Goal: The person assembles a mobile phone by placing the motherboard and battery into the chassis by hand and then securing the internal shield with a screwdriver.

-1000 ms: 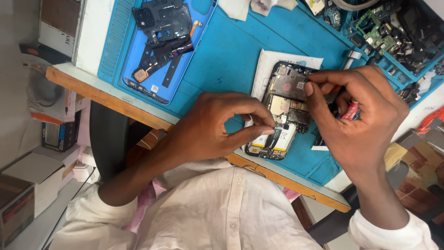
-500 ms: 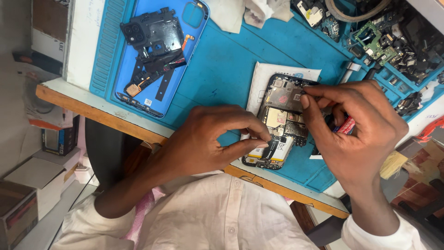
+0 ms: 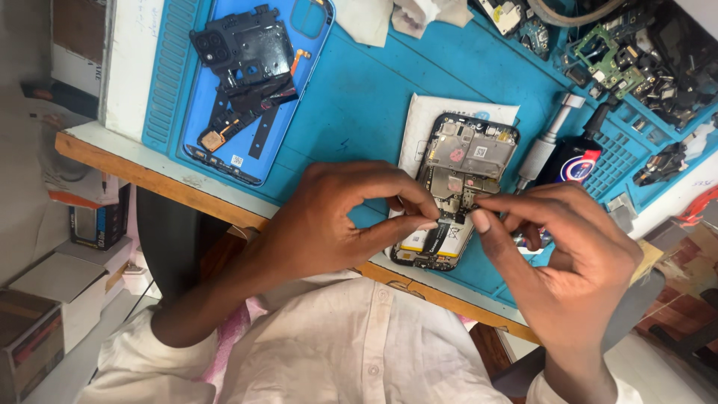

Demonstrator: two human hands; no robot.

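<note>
An opened phone (image 3: 465, 161) with its board and battery bare lies on a white paper (image 3: 423, 123) on the blue work mat (image 3: 359, 97). My left hand (image 3: 336, 224) pinches the phone's lower left side by the battery with thumb and forefinger. My right hand (image 3: 565, 251) comes in from the right. Its thumb and forefinger tips press together on the phone's right edge, just below the board. What sits under the curled right fingers is hidden.
A blue back cover (image 3: 224, 142) carrying loose black phone parts (image 3: 247, 63) lies at the mat's left. A silver screwdriver (image 3: 548, 142) and a black bottle (image 3: 572, 161) stand right of the phone. Circuit boards (image 3: 621, 52) crowd the far right. The wooden table edge (image 3: 149, 176) runs below.
My right hand has slid down from the phone's upper board to its middle edge. The red-handled tool it held no longer shows. My left hand keeps its pinch.
</note>
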